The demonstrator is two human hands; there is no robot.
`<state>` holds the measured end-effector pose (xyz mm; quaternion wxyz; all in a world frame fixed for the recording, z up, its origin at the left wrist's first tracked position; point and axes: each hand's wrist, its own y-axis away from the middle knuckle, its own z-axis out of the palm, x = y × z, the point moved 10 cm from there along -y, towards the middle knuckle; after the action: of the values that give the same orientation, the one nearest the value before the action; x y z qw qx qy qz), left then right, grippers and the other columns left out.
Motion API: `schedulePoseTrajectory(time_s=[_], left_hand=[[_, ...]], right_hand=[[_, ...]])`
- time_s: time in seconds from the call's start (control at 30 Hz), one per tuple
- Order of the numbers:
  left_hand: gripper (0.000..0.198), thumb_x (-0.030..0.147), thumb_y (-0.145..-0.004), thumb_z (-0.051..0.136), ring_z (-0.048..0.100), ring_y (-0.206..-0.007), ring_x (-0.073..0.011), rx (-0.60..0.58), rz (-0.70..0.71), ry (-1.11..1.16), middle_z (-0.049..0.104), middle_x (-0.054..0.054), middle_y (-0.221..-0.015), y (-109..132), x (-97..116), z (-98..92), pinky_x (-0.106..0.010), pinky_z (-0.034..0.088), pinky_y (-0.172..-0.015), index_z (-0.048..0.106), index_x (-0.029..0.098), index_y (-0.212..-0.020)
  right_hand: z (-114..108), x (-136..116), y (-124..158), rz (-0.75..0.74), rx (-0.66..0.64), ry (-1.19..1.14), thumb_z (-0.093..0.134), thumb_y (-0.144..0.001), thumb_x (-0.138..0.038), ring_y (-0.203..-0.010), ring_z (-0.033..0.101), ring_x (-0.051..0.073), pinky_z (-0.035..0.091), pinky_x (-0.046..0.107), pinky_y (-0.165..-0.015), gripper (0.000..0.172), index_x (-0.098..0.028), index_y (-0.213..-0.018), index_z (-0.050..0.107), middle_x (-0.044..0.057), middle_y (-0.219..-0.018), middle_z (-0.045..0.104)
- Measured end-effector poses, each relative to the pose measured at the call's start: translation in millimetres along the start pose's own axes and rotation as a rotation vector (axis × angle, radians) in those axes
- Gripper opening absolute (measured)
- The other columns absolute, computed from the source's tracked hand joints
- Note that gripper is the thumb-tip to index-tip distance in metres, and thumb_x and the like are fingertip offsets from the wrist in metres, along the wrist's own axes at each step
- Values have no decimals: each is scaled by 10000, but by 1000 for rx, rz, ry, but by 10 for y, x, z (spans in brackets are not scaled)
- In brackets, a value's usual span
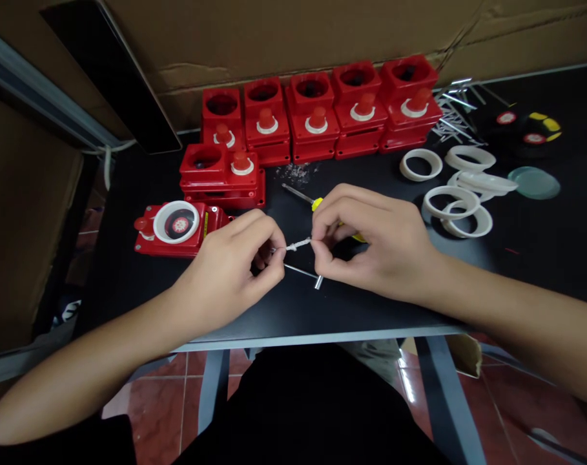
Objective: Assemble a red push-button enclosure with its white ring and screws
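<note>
A small, thin white piece (298, 245) is stretched between my two hands above the black table. My left hand (237, 265) pinches its left end between thumb and fingertips. Its right end is in the pinch of my right hand (375, 242). Below the fingertips a thin metal rod with a short crosspiece (318, 282) lies on the table. A screwdriver (300, 195) with a yellow and black handle lies partly hidden behind my right hand. Left of my left hand sits a red box (206, 223) with a white ring (176, 222) on it.
Several red housings (315, 119) stand along the back by the cardboard. White rings (452, 202), clear discs (534, 182), metal pins (455, 113) and black-yellow parts (540, 128) lie at the right. A dark panel (112, 74) leans at the back left.
</note>
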<state>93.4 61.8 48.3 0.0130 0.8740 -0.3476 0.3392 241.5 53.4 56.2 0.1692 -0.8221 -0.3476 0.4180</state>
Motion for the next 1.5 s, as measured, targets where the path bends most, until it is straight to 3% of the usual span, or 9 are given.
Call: schedulePoseTrajectory(time_s=[0.2, 0.3, 0.37, 0.57, 0.8, 1.13, 1.23, 1.37, 1.5], left_hand=[[125, 139, -1059, 639, 652, -731, -139, 15, -22, 79, 677, 11, -892, 5, -32, -10, -268, 519, -666, 660, 223, -968], [116, 140, -1071, 631, 652, -728, -133, 19, -13, 90, 668, 8, -913, 3, -25, -12, -266, 527, -675, 668, 219, -994], [107, 143, -1076, 635, 654, -726, -130, 15, -13, 96, 670, 8, -922, 2, -23, -8, -263, 533, -676, 669, 219, -1008], [113, 172, -1079, 646, 655, -717, -136, 0, -24, 92, 679, 7, -900, 1, -24, 7, -265, 535, -661, 666, 222, -980], [127, 122, -1070, 633, 651, -726, -119, 12, 2, 66, 660, 21, -899, 1, 8, -10, -252, 530, -683, 661, 209, -983], [137, 108, -1082, 622, 654, -746, -132, 4, 8, 38, 668, 10, -917, 9, 11, -15, -260, 539, -694, 655, 214, -1001], [90, 127, -1080, 656, 643, -702, -120, -6, 3, 39, 677, 17, -927, 19, -6, 7, -250, 538, -672, 681, 213, -1095], [156, 97, -1071, 689, 589, -653, -100, 6, 39, -44, 663, 37, -930, 51, 22, 0, -238, 524, -674, 695, 192, -1194], [72, 126, -1136, 681, 591, -691, -109, 11, 93, -120, 654, 27, -938, 58, 83, -22, -233, 524, -708, 720, 167, -1180]], right_hand=[[-9, 23, -8, 18, -34, -30, 698, -990, -121, -741, 667, 118, 612, 253, -633, 111, -214, -1037, 658, 38, -1011, 707], [125, 44, 30, 15, -145, -71, 748, -983, -174, -744, 684, 104, 619, 251, -638, 302, -185, -1272, 660, 78, -1183, 702], [202, 55, 55, 10, -201, -81, 762, -1017, -201, -732, 683, 92, 601, 241, -625, 338, -183, -1338, 656, 88, -1235, 705], [171, 5, 33, -75, -162, -54, 716, -1120, -181, -811, 683, 120, 561, 248, -715, 60, -190, -1180, 715, 35, -1011, 743], [139, 18, 27, -83, -161, 1, 695, -1150, -205, -944, 766, 158, 599, 287, -814, 43, -192, -1145, 736, 62, -1078, 807], [102, 52, 22, -54, -144, 134, 616, -1155, -174, -903, 735, 165, 550, 287, -721, 94, -201, -1123, 700, 60, -1079, 786], [67, 53, 7, -48, -126, 138, 632, -1138, -149, -897, 718, 161, 535, 284, -722, 76, -194, -1123, 692, 60, -1082, 771], [53, 67, -12, -31, -115, 144, 662, -1112, -133, -902, 699, 167, 513, 290, -725, 39, -167, -1116, 681, 67, -1076, 742], [79, 77, -7, -15, -131, 154, 624, -1136, -157, -879, 682, 162, 502, 291, -714, 57, -163, -1123, 679, 70, -1087, 736]])
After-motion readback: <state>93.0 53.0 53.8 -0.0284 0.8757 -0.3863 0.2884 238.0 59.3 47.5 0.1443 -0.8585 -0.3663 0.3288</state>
